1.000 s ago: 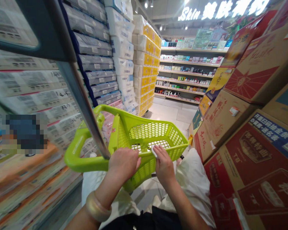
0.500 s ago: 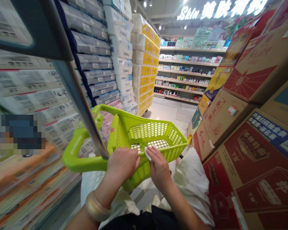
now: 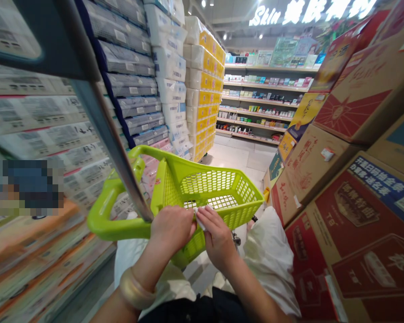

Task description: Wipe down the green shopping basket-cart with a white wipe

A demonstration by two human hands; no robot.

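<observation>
A lime green plastic shopping basket (image 3: pixel 222 188) with a looped handle sits in front of me in a shop aisle. My left hand (image 3: pixel 171 229) is closed over the basket's near rim, a gold bangle on that wrist. My right hand (image 3: pixel 215 237) pinches a small white wipe (image 3: pixel 199 214) against the same rim, right beside my left hand's fingers. Most of the wipe is hidden under my fingers. The basket looks empty inside.
Stacked tissue packs (image 3: pixel 138 89) and a slanted metal post (image 3: pixel 114 139) line the left side. Tilted red and brown cartons (image 3: pixel 357 188) crowd the right. A white bag (image 3: pixel 272 255) lies by my knee. Shelves of small goods (image 3: pixel 262 107) stand at the aisle's far end.
My right hand has slid left along the basket rim with the wipe, from near the middle of the rim to right beside my left hand. My left hand has kept its grip.
</observation>
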